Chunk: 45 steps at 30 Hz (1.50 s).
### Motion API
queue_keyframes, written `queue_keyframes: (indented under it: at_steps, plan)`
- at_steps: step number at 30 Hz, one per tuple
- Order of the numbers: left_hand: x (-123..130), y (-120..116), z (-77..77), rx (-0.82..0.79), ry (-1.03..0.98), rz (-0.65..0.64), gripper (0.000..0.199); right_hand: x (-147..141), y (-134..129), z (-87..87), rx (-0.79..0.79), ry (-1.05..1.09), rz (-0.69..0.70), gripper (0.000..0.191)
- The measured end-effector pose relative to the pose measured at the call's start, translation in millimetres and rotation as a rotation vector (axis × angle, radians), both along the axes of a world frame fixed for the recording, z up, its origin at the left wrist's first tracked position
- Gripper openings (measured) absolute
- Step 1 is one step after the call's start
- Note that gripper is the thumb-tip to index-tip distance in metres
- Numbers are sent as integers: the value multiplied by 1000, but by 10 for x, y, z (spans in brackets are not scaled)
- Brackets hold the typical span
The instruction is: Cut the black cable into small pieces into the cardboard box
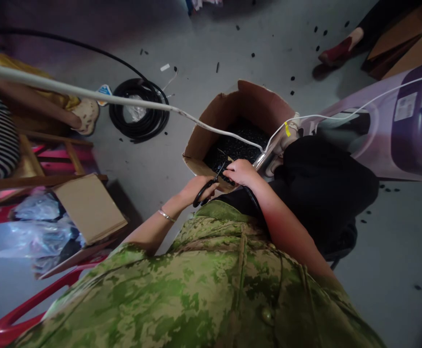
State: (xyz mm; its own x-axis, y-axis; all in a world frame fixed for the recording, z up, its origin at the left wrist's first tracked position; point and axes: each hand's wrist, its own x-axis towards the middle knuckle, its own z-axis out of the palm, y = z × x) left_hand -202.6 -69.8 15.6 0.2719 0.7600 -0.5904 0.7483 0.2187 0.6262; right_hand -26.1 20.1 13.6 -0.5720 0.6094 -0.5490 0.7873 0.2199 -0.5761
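Note:
My left hand [197, 189] grips black-handled scissors [203, 192], whose blades point up and right toward my other hand. My right hand [240, 172] is closed with its fingers pinched just right of the blades. A black tube [252, 197] runs from under my right hand down along the wrist; whether its end lies between the fingertips is too small to tell. Both hands are above the near edge of an open cardboard box [220, 113], which holds many small black pieces [238, 140].
A coil of black tubing [138, 130] lies on the floor. White cables cross above the box to a purple-white machine [381, 116]. At left are a carton [90, 208] with plastic bags and a seated person's leg [47, 104]. Another person's red shoe [336, 52] shows upper right.

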Motion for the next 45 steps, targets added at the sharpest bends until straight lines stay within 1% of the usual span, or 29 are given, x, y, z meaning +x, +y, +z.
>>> queue_keyframes:
  at_steps: [3,7,11,14,18,21,24,27,30,34,39,42,45]
  plan:
    - [-24,35,35,41,2,-13,31,-8,-14,45,-14,55,6,27]
    - [-75,90,68,74,-19,-25,28,-14,-20,101,-21,108,53,30]
    - [-93,118,87,84,-51,-59,27,-16,-23,109,8,107,77,30]
    - [-58,115,98,41,-38,-37,29,-16,-24,91,34,80,74,30]
    - [-2,81,111,28,58,7,32,-10,-18,63,41,66,67,28]
    - [15,62,114,14,93,19,34,-11,-22,63,43,60,60,29]
    - [22,74,82,55,150,51,33,-31,-47,72,-5,60,92,28]
    - [30,108,10,65,182,69,29,-61,-77,62,-25,47,121,29]
    - [37,131,-77,35,174,32,31,-80,-90,30,2,0,118,29]
    - [44,132,-164,-18,213,5,35,-84,-87,6,8,-49,140,28]
    - [59,141,-179,-34,240,-7,32,-76,-74,28,10,-135,115,35]
    - [64,147,-172,-27,251,-13,30,-72,-64,49,-7,-136,95,35]
    - [46,130,-163,-3,235,3,30,-64,-47,57,-60,-123,63,36]
